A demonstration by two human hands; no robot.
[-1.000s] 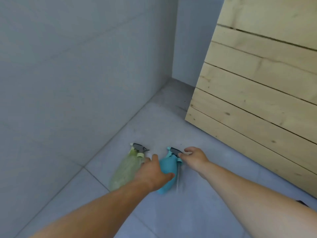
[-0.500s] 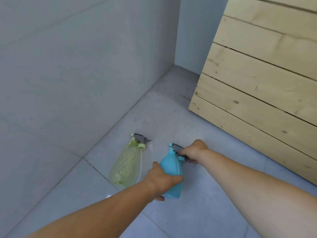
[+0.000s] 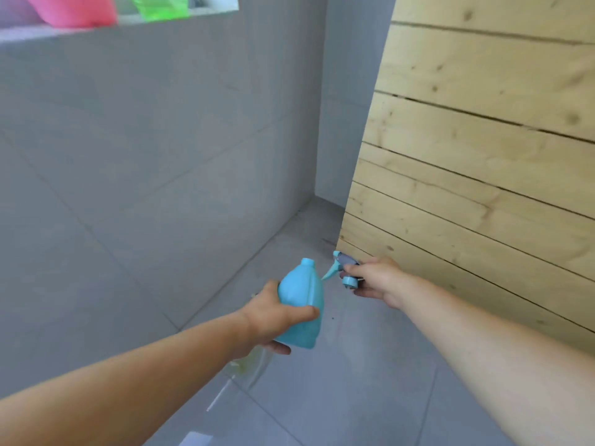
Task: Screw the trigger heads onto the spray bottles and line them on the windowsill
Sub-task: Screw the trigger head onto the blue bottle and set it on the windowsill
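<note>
My left hand (image 3: pixel 269 317) grips the body of a light blue spray bottle (image 3: pixel 302 304), held upright above the floor with its neck bare. Just to its right, my right hand (image 3: pixel 375 280) holds the blue and grey trigger head (image 3: pixel 346 268), apart from the bottle. The pale green spray bottle (image 3: pixel 249 362) lies on the floor, mostly hidden under my left forearm. A windowsill (image 3: pixel 122 22) runs along the top left, carrying a pink bottle (image 3: pixel 72 9) and a bright green bottle (image 3: pixel 159 6).
A grey tiled wall (image 3: pixel 145 156) stands on the left. A tall panel of pale wooden boards (image 3: pixel 476 156) leans on the right, close behind my right hand. Grey floor tiles (image 3: pixel 338 397) lie below.
Both hands rose from the floor with the blue bottle. The trigger head now sits apart from the bottle's neck in my right hand. The view tilted up, showing the windowsill.
</note>
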